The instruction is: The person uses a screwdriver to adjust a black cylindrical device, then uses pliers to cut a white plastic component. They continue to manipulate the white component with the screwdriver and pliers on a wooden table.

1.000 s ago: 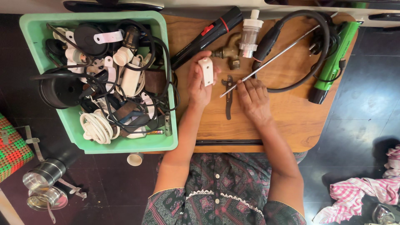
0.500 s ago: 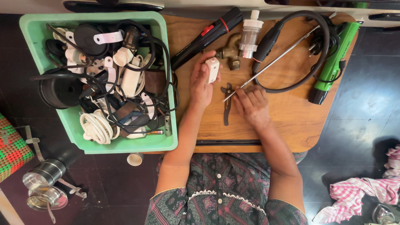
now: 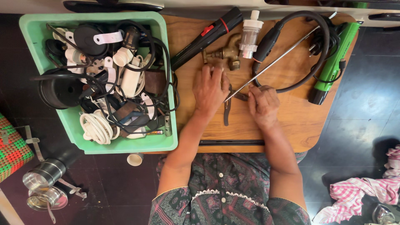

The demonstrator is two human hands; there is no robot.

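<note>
A pair of dark pliers (image 3: 227, 109) lies on a round wooden table (image 3: 291, 125), and everything here is placed from them. The pliers rest between the person's two hands, handles pointing toward the person's body.

The left hand (image 3: 210, 89) lies flat just left of the pliers, fingers spread and palm down on the wood; whether anything sits beneath the palm cannot be told. The right hand (image 3: 262, 104) is just right of the pliers, its fingers curled and touching the pliers' head, but whether they actually pinch it cannot be told. A thin metal rod (image 3: 275, 62) crosses right above the pliers' head and runs up and to the right.

To lift the pliers cleanly, it seems wise to grip the handles rather than the head, and to slide them clear of the rod first so it does not roll.

Beyond the pliers, farther from the person, sit a brass tap (image 3: 223, 54), a black torch with a red switch (image 3: 206, 37) and a clear plastic filter (image 3: 250, 35). Up and right of the pliers loops a black hose (image 3: 321, 54), with a green tool (image 3: 335, 62) past it. Well left of the pliers stands a green tub (image 3: 29, 37) crammed with cables and plugs.
</note>
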